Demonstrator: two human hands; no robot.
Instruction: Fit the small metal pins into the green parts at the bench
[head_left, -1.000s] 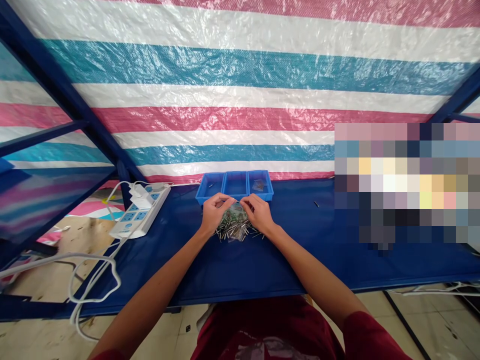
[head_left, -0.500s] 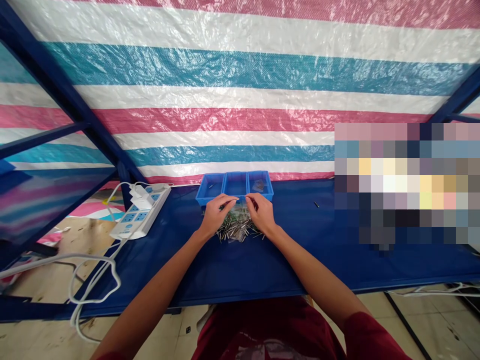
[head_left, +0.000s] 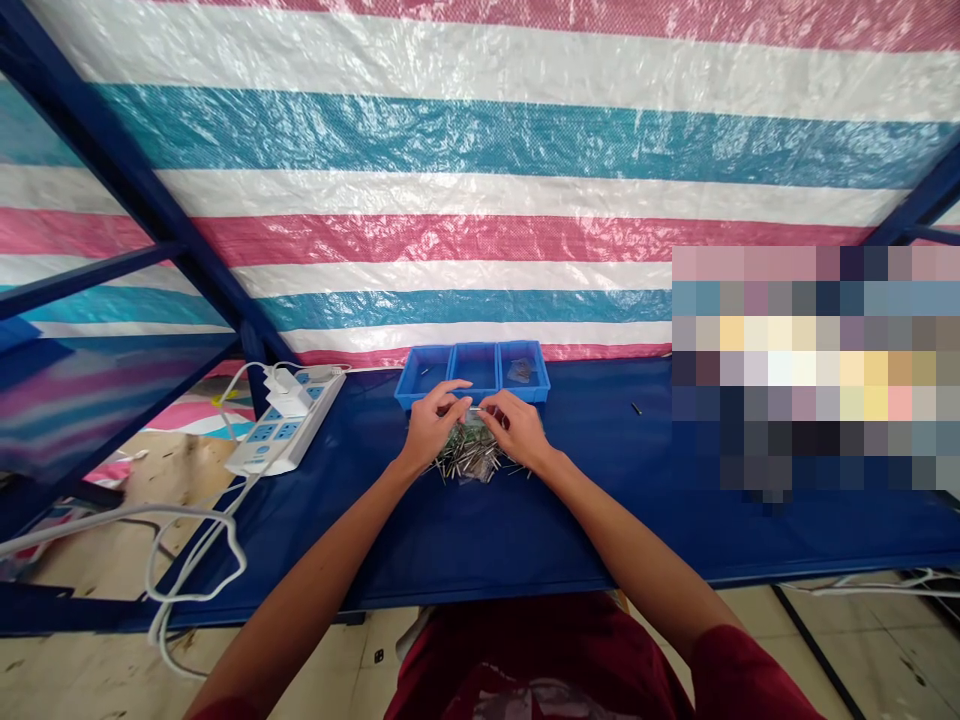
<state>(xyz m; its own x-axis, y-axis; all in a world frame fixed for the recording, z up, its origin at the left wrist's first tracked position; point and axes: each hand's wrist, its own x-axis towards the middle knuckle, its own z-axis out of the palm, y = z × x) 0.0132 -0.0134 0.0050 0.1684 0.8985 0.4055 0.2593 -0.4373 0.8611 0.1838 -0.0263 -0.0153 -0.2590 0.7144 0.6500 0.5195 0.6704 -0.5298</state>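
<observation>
My left hand (head_left: pixel 433 425) hovers over the left side of a heap of thin metal pins (head_left: pixel 469 460); its index finger and thumb are apart. My right hand (head_left: pixel 517 425) is over the heap's right side, its thumb and fingers pinched together. A small pale piece shows between the fingertips of both hands, too small to name. Some green bits and clear plastic lie among the pins. Just behind the hands stands a blue three-compartment tray (head_left: pixel 472 348). Its left compartment holds a small pin, and its right one a clear plastic bag (head_left: pixel 523 371).
A white power strip (head_left: pixel 289 425) with a plugged-in charger (head_left: pixel 289 393) lies on the left of the blue table (head_left: pixel 600 480). White cables (head_left: pixel 187 560) loop over the left edge. One loose pin (head_left: pixel 636 408) lies to the right. Blue frame bars and a striped sheet enclose the back.
My left index finger has lifted away from the thumb, opening the pinch. The right fingertips have dropped slightly and shifted left. The view has moved slightly.
</observation>
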